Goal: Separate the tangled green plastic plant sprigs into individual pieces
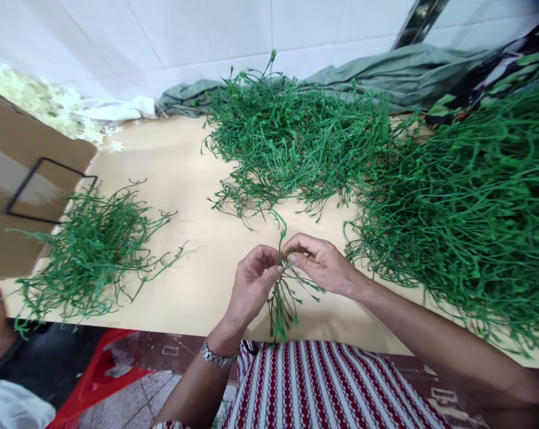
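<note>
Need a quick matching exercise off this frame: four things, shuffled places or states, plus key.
Things:
1. Metal watch
2. Grey-green cloth
3. Small stem pile
4. Stem bunch

Places/states:
A. Beside the brown cardboard
B. Held between left hand and right hand
C. Worn on a wrist
D. Bunched up along the white wall

Pairs: 1-C, 2-D, 3-A, 4-B

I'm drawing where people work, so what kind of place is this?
Perhaps a small workshop for fake plants. Heaps of plastic-looking green stems cover much of the table, pale flowers lie at the far left, and the left hand and right hand hold a small bunch.
</note>
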`<act>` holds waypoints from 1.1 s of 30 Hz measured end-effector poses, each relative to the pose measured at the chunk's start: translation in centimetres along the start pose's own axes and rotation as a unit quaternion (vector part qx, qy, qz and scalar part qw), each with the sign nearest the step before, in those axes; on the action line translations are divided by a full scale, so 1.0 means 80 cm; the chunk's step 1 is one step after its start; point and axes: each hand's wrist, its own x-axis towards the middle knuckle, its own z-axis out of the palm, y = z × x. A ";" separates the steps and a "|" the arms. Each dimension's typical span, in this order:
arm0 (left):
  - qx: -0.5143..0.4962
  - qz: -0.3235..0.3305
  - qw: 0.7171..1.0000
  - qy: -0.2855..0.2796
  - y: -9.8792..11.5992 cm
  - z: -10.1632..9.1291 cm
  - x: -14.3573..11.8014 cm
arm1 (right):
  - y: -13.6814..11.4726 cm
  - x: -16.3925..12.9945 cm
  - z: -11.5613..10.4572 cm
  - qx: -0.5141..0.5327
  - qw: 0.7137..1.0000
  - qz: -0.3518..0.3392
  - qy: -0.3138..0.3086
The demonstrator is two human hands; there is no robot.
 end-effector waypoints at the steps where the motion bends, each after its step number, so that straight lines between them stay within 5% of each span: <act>1: -0.006 -0.003 1.000 0.000 -0.001 0.000 0.000 | 0.000 0.000 0.002 0.007 1.000 0.004 0.001; 10: 0.010 0.053 0.997 0.063 -0.008 0.004 0.003 | 0.003 0.000 0.012 0.119 0.990 0.063 -0.042; 18: -0.050 0.041 0.997 0.048 -0.009 0.006 0.000 | 0.001 0.006 0.011 0.180 0.974 0.133 -0.037; 33: -0.077 -0.041 0.993 0.075 0.007 -0.002 0.005 | -0.006 0.012 -0.009 0.054 0.991 0.086 -0.086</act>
